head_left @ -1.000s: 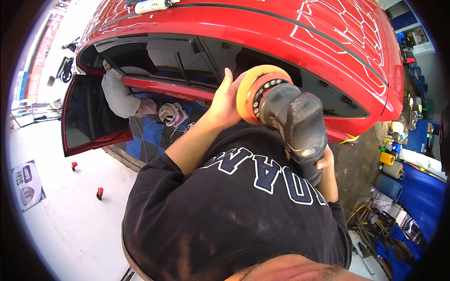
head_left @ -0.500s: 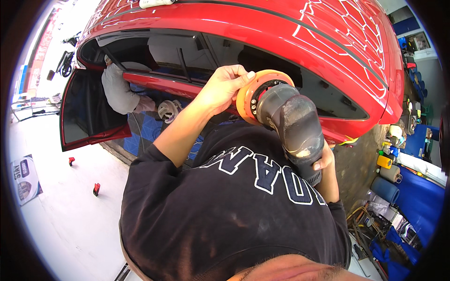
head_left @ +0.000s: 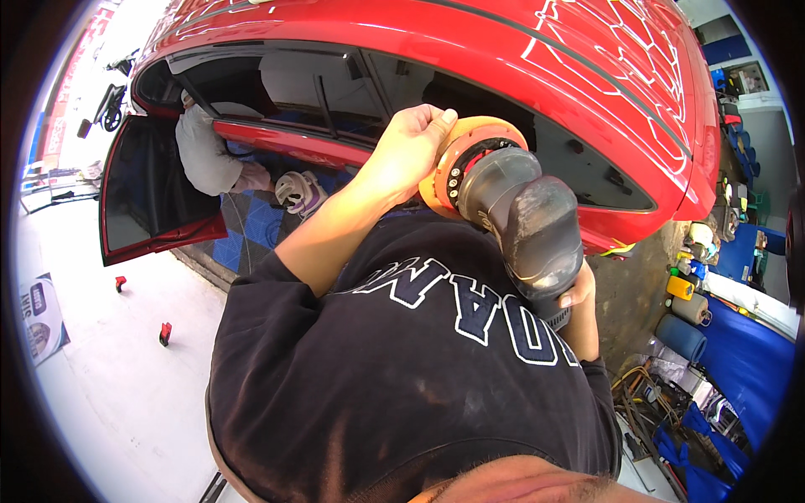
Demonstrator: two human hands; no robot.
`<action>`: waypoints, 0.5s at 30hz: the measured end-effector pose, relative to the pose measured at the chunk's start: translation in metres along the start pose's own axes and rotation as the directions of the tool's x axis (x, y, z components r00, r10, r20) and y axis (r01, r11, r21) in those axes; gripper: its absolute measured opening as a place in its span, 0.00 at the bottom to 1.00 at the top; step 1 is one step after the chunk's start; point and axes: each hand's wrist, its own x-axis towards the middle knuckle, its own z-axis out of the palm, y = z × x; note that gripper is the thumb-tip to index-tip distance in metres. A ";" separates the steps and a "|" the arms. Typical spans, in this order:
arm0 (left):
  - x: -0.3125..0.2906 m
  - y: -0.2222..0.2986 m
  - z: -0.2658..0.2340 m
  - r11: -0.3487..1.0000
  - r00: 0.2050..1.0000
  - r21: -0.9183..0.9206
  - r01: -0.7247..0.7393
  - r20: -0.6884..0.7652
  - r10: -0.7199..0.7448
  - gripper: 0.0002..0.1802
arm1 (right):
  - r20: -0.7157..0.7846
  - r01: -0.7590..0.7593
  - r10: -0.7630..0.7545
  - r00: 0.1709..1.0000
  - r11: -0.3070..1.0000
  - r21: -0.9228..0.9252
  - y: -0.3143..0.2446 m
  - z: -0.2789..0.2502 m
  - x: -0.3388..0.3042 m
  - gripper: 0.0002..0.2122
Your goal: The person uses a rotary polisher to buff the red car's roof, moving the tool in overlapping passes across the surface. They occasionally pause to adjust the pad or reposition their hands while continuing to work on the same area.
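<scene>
Against the front of my dark sweatshirt, my right hand grasps the lower end of a black polisher, thumb showing, the other fingers mostly hidden behind the handle. The tool's long axis slants from that grip, at lower right, up and leftward to its orange pad. My left hand pinches the pad's left rim, thumb laid over the edge; the fingers behind it cannot be made out. The pad thus lies just right of my left hand, the nearer of the two, and up and left of my right, with the tool's body between. The polisher hangs in the air between my chest and a red car, its pad overlapping the view of the dark side window; whether pad and car touch, I cannot tell. Farther left, a co-worker in grey bends beside a swung-out car door, near a white-and-purple appliance on blue-and-grey tiles. Off to the right, a yellow container stands near a blue sheet.
</scene>
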 end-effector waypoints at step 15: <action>-0.015 0.008 -0.014 0.986 0.992 -0.162 0.030 0.123 -0.010 0.18 | -0.091 -0.013 0.029 0.995 0.985 0.170 -0.001 0.015 -0.004 0.57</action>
